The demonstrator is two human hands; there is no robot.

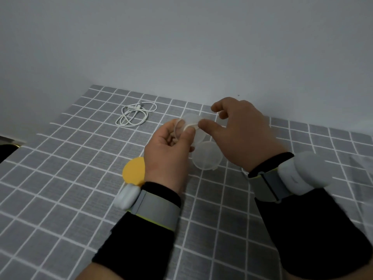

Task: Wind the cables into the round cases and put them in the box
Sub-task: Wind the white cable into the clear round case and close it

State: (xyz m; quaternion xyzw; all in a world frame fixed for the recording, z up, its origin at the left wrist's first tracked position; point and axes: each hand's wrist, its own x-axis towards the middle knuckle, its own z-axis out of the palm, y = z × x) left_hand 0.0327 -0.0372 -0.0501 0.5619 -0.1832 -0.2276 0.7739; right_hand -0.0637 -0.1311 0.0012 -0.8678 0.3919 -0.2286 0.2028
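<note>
My left hand [169,150] holds a translucent round case [191,120] with a white cable [175,134] looped through its fingers. My right hand [240,130] pinches the same cable at the case's rim, thumb against it. A second translucent round case half [207,156] lies on the cloth just below both hands. A yellow round case [133,170] lies partly hidden behind my left wrist. Another white cable [135,116] lies loosely coiled at the back left. No box is in view.
The table wears a grey cloth with a white grid [60,178]. A plain wall [181,37] stands right behind it. The table's left edge [18,146] borders a dark object. A bit of white cable [244,170] shows under my right wrist.
</note>
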